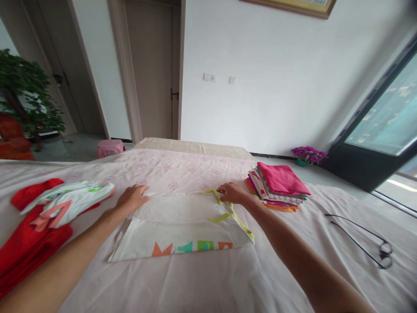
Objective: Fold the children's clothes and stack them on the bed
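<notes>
A white shirt (182,230) with yellow-green trim and coloured letter-like prints lies partly folded on the sheet before me. At its far left corner, my left hand (134,197) has its fingers closed on the cloth edge. My right hand (232,193) pinches the far right edge beside the yellow-green trim. Both arms reach forward, one along each side of the shirt. The fabric between my hands lies fairly flat, and its near fold shows the orange, teal and green print.
On the right stands a stack of folded clothes (283,184), pink on top, with eyeglasses (381,248) nearer me. Red cloth (35,243) and a crumpled white garment (74,198) lie at left. Beyond the flowered sheet (182,167) are a pink stool (110,148) and purple flowers (308,154).
</notes>
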`<state>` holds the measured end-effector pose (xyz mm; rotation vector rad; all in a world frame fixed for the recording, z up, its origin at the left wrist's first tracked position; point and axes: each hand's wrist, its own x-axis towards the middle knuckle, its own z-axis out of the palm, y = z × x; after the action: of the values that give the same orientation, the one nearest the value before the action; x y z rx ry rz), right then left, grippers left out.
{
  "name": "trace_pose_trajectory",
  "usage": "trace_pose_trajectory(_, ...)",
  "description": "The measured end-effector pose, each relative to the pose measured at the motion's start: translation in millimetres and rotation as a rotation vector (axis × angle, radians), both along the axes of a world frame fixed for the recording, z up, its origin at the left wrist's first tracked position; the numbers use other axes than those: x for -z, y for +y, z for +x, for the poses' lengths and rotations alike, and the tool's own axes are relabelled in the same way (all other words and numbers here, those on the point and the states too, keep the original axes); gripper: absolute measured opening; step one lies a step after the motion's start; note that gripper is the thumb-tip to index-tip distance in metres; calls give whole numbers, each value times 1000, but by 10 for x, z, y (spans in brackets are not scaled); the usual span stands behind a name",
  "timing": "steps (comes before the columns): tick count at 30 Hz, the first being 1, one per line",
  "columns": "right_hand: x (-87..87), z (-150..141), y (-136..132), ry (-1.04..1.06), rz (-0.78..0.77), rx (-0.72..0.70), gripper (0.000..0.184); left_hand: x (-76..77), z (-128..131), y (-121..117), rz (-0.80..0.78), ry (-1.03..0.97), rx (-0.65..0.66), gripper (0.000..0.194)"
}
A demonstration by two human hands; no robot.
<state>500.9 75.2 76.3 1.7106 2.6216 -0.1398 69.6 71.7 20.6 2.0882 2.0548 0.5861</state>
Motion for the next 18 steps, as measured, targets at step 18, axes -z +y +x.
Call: trace_pose_trajectory(18, 58, 109, -905, 64, 397, -151, 19, -242, -45, -912, -22, -228, 72, 21)
